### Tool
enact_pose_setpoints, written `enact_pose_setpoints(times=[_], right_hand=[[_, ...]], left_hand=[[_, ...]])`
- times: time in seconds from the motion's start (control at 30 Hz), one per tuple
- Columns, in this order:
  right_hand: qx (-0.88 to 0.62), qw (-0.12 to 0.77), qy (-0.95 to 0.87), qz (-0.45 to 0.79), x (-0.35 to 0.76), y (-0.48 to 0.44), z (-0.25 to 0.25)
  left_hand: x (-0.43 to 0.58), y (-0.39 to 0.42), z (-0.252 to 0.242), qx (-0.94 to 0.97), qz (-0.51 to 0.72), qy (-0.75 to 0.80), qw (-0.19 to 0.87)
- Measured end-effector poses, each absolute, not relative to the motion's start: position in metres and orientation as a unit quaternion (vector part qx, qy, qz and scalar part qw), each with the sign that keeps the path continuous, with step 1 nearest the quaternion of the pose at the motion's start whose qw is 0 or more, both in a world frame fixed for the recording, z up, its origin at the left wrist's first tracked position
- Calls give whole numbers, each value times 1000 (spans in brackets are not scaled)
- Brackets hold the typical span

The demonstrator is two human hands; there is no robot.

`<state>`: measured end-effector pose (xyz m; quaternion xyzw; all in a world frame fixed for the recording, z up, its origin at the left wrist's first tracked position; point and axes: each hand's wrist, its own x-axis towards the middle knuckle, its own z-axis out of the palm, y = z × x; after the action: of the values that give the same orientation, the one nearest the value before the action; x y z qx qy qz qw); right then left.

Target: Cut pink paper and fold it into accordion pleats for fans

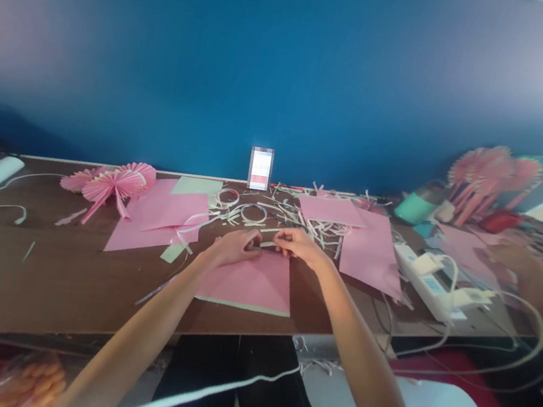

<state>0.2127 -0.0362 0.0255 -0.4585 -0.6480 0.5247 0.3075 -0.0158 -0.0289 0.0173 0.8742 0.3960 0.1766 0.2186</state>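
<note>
A pink sheet of paper (pixel 246 282) lies on the table in front of me, with a pale strip along its near edge. My left hand (pixel 238 247) rests on the sheet's far left part, thumb and forefinger curved but apart. Over the far right corner, my right hand (pixel 298 245) has its thumb and fingers pinched together at the end of a thin pale strip (pixel 268 245). This strip spans the small gap between both hands. Whether the left fingertips touch it is hard to see.
Pale strip scraps (pixel 290 214), tape rolls (pixel 254 213) and a phone (pixel 261 169) are beyond my hands. Pink sheets flank them, with folded pink paper fans (pixel 119 187) at left. A power strip (pixel 429 283) with cables and another person's hand (pixel 516 261) are at right.
</note>
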Motion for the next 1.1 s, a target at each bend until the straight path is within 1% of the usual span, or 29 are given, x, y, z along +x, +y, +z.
enact_pose_setpoints(times=[0.07,0.23,0.6,0.77,1.1], right_hand=[[-467,297,-654,516,213,-37,21],[-493,306,-652,487,212,-39,11],[-477,346,-629,506,209,-42,12],[-477,348,-642,489,208,-41,10],[-476,331,-660,477,210,-42,12]], left_hand=[[-17,-28,19,875,171,389,233],[-18,-27,19,874,180,378,248],[-21,-26,19,860,199,367,293],[-20,-26,19,852,198,381,299],[-20,-25,19,863,200,361,293]])
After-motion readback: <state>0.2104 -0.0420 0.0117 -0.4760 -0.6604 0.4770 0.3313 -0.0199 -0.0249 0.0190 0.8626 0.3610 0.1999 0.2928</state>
